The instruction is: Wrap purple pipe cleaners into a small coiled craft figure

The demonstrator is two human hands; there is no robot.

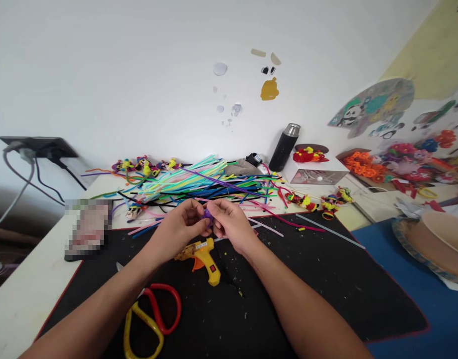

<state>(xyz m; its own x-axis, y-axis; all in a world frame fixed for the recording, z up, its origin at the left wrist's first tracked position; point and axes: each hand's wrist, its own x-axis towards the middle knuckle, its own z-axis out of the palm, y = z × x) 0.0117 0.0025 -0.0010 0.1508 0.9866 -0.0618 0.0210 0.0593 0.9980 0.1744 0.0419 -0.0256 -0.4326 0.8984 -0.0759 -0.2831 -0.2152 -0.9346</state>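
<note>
Over the black mat (311,269), my left hand (186,219) and my right hand (230,219) meet, fingertips pinched together. Between them is a small purple pipe cleaner piece (208,215), mostly covered by the fingers, so its exact shape cannot be made out. Just below the hands lies a yellow hot glue gun (206,257) with an orange trigger. A pair of scissors (154,314) with one red and one yellow handle rests below my left forearm, which partly hides the blades. Behind the hands spreads a large pile of coloured pipe cleaners (191,182).
Small pipe cleaner figures (146,166) stand at the back left, others (329,204) at the right. A black thermos (284,147) leans by a white box (314,172). At the left lie a blurred phone-like object (88,227) and a power strip (38,147). A round basket (419,249) sits far right.
</note>
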